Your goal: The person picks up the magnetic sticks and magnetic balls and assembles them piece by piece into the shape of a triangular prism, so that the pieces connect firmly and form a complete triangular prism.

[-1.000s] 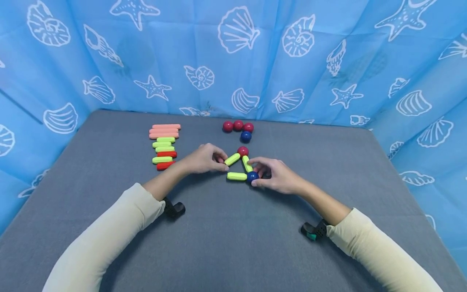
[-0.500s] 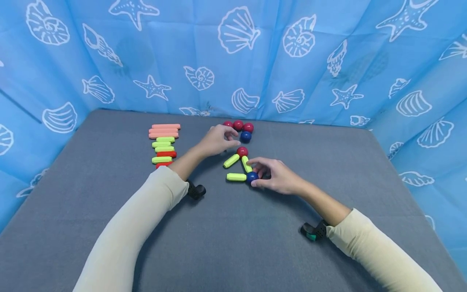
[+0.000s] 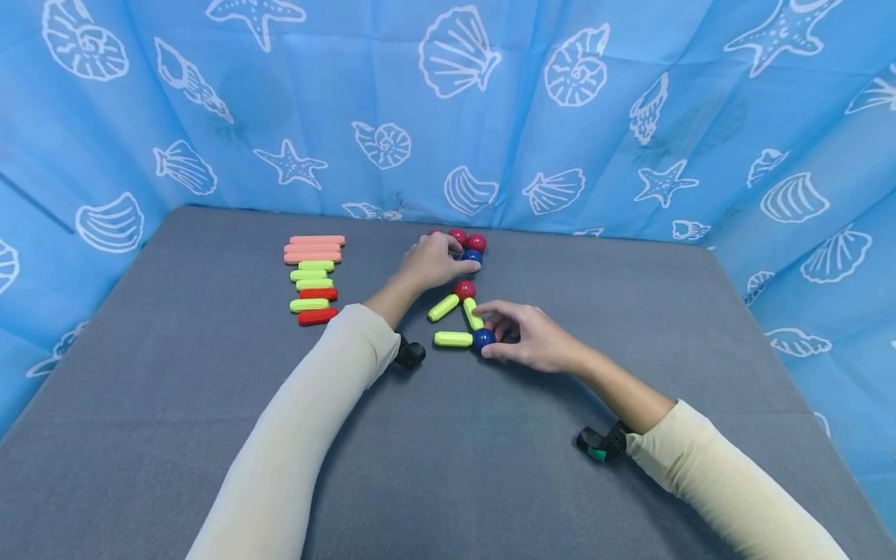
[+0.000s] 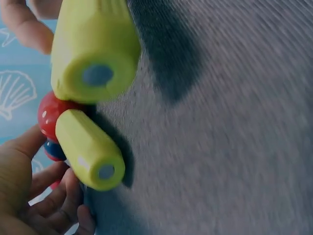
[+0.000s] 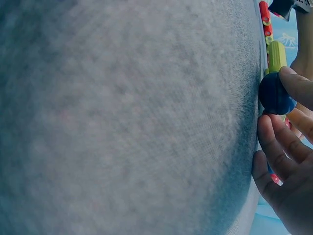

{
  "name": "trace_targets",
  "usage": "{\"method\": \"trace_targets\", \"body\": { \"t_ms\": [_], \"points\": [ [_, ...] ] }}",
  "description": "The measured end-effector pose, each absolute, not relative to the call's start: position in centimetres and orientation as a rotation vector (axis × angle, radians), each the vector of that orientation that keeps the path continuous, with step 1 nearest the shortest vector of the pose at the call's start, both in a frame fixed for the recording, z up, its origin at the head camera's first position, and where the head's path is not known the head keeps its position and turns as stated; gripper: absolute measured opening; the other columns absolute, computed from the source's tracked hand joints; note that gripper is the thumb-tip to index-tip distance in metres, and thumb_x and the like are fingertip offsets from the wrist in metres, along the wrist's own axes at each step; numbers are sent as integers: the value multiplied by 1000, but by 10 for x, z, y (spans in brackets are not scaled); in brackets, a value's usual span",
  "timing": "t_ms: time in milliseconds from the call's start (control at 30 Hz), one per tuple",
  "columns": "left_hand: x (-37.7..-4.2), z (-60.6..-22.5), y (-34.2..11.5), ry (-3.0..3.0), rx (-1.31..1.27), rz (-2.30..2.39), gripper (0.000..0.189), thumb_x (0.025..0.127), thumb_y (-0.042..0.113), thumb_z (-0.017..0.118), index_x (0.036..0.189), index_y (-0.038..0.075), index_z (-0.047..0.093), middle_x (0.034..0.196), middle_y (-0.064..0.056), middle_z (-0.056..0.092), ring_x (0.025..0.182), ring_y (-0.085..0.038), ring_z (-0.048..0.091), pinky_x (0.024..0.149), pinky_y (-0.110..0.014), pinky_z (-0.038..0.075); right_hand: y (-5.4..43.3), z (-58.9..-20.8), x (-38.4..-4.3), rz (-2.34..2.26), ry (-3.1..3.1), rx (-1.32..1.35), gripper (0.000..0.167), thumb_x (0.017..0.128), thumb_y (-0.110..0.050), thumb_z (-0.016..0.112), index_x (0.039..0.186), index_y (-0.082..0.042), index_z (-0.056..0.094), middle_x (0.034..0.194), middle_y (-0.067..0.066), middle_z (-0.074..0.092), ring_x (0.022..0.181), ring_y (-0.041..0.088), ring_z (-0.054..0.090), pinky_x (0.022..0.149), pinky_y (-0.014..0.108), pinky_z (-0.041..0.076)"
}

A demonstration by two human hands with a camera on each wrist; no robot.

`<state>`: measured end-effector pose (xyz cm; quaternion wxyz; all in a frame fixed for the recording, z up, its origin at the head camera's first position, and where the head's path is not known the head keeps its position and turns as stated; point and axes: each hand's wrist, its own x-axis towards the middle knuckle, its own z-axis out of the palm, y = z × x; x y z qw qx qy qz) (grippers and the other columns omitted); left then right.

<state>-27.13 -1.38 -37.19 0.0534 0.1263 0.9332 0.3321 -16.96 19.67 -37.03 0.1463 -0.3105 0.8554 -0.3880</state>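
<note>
shell-patterned blue curtain (image 3: 315,85); lime rods (image 3: 453,339); navy balls (image 3: 481,338)

Markings: no readable text, label, brand, number or sign. Checked: yellow sticks (image 3: 453,339) and blue ball (image 3: 481,338) at the right hand (image 3: 525,334), red balls (image 3: 476,243) by the left hand (image 3: 430,260), curtain (image 3: 630,47) beyond both hands.

The left hand (image 3: 430,262) has moved from a yellow rod (image 3: 443,308) to the rear blue ball (image 3: 472,256), seemingly touching it.
</note>
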Motion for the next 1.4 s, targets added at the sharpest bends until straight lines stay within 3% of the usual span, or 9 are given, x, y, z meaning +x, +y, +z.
{"method": "trace_targets", "body": {
  "t_ms": [100,300,633,1000,1400],
  "points": [
    [-271,-371,-10,2838,380,1011,48,91,45,71,124,11,67,117,-4,67,107,-23,61,93,-45,46,197,-370,-170,-1115,2467,-888,58,87,-15,77,138,-2,53,113,11,63,103,23,61,88,44,52],
    [-272,-371,-16,2831,475,1087,42,92,37,72,125,10,67,109,-4,67,98,-19,60,87,-39,48,197,-369,-170,-1122,2463,-877,57,88,-15,76,138,-3,52,113,11,63,103,23,61,88,44,52],
    [-249,-355,-70,2644,703,1219,41,91,30,74,124,8,67,115,-8,64,102,-25,59,81,-37,52,200,-368,-171,-1111,2471,-874,57,88,-14,76,139,-3,53,114,11,63,104,24,61,88,45,52],
    [-212,-363,-118,2494,847,1152,39,87,23,79,122,9,69,115,-7,65,81,-20,60,69,-33,49,198,-370,-171,-1093,2475,-890,56,88,-15,77,138,-4,54,114,10,64,103,22,61,87,44,52],
    [-189,-372,-111,2399,932,1109,39,84,17,81,121,10,69,106,-5,61,79,-17,60,69,-31,49,198,-367,-170,-1091,2459,-868,57,89,-15,76,139,-4,52,116,11,63,106,24,61,89,45,51]
  ]
}}
